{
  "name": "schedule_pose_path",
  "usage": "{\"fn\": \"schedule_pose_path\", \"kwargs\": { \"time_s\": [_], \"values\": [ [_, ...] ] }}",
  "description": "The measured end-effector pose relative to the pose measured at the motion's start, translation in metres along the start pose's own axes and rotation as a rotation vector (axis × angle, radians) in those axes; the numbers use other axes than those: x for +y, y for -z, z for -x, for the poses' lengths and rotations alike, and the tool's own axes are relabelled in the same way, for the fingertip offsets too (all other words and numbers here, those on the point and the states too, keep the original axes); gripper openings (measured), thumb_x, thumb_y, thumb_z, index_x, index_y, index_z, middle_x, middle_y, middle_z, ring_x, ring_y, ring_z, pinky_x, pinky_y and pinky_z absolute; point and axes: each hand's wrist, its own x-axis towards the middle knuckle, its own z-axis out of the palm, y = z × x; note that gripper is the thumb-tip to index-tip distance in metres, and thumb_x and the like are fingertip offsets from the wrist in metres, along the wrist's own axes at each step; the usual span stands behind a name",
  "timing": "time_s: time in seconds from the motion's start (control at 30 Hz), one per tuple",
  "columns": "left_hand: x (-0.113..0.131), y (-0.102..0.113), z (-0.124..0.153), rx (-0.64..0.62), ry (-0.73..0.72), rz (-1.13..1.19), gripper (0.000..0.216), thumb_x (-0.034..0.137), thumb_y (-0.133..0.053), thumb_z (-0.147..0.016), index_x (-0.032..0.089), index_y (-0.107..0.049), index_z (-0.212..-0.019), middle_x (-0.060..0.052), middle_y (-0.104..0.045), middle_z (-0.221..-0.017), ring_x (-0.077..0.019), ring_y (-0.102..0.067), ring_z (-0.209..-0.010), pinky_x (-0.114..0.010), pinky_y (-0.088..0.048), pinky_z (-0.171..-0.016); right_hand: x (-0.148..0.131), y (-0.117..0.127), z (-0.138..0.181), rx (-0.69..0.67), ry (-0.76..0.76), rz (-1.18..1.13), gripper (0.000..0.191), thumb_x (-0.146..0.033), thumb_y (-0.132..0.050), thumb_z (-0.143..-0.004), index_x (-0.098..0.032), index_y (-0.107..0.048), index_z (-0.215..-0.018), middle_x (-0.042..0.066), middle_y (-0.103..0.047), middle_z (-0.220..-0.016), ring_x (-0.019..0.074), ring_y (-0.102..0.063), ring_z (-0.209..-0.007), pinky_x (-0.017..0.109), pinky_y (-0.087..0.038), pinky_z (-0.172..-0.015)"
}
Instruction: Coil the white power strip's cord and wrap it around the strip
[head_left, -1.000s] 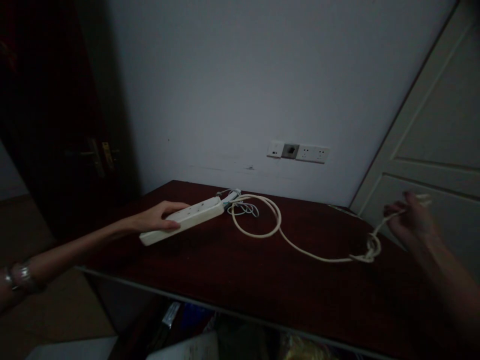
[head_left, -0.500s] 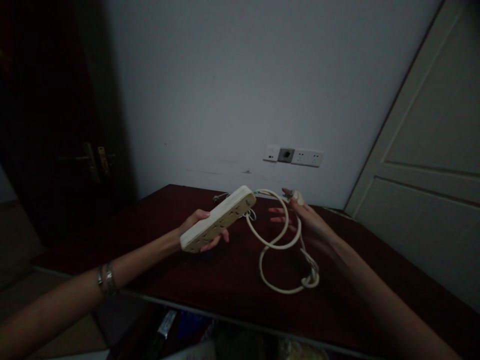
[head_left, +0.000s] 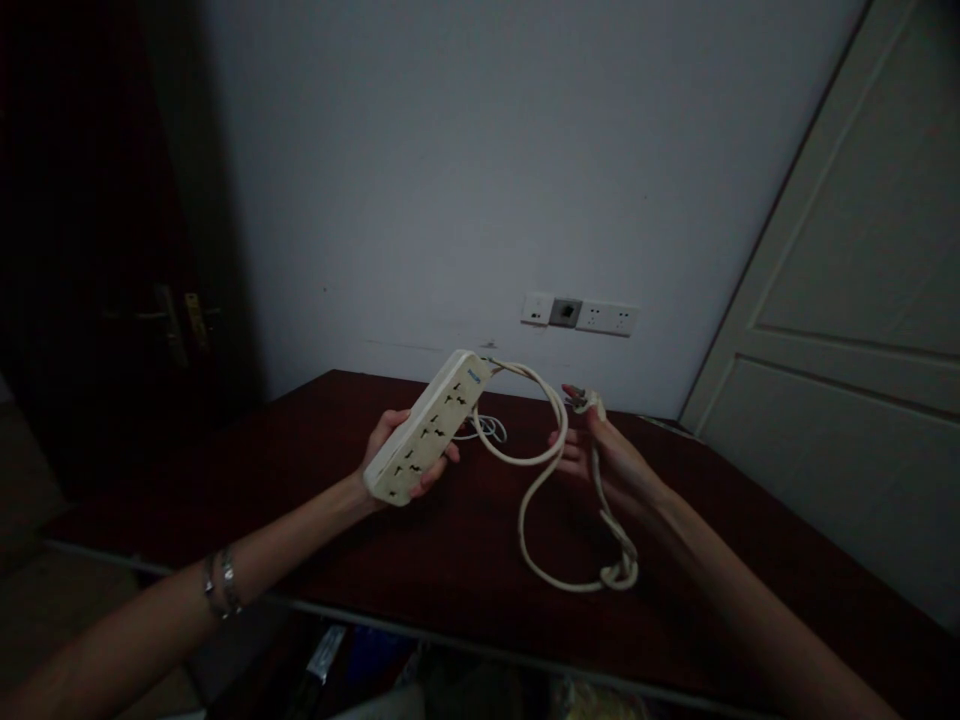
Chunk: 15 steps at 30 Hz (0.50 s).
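A white power strip is gripped in my left hand, tilted up above the dark red tabletop, its socket face turned towards me. From its upper end runs a thick white cord, looping and hanging down to a knot on the right. My right hand holds the cord's plug between thumb and index finger, prongs pointing left; the other fingers are spread behind the cord. A thinner white cable lies coiled behind the power strip.
On the wall behind the table is a row of sockets. A dark door with a handle stands at left, a pale panelled door at right. Under the table's front edge, several items sit in an open space, including a silver packet.
My left hand has turned the power strip so that its socket face shows more fully. The cord's upper loop has moved left, off my right fingers. The view has shifted slightly.
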Motion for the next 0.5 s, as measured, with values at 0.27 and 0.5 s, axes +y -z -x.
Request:
{"fn": "schedule_pose_path", "kwargs": {
  "time_s": [0.27,0.5],
  "values": [
    [-0.001,-0.02,0.003,0.086,-0.035,0.039,0.071,0.062,-0.02,-0.071,0.011,-0.034,-0.12,-0.006,-0.053,-0.074,-0.0069,-0.036,-0.041,-0.018,-0.027,-0.031,0.006,0.017,-0.009,0.066,0.206,0.16,0.046,-0.036,-0.068,-0.073,-0.023,-0.053,-0.114,-0.005,-0.056,-0.06,0.0085,-0.05,-0.049,0.018,-0.043,-0.045],
    [-0.015,-0.012,0.019,-0.086,0.21,0.096,0.078,0.062,-0.027,-0.064,0.011,-0.034,-0.123,-0.005,-0.053,-0.068,-0.0083,-0.035,-0.039,-0.019,-0.025,-0.03,-0.018,0.069,-0.028,0.213,0.344,0.491,0.045,-0.032,-0.075,-0.062,-0.019,-0.062,-0.103,-0.004,-0.06,-0.069,0.0081,-0.052,-0.057,0.018,-0.044,-0.052]
  ]
}}
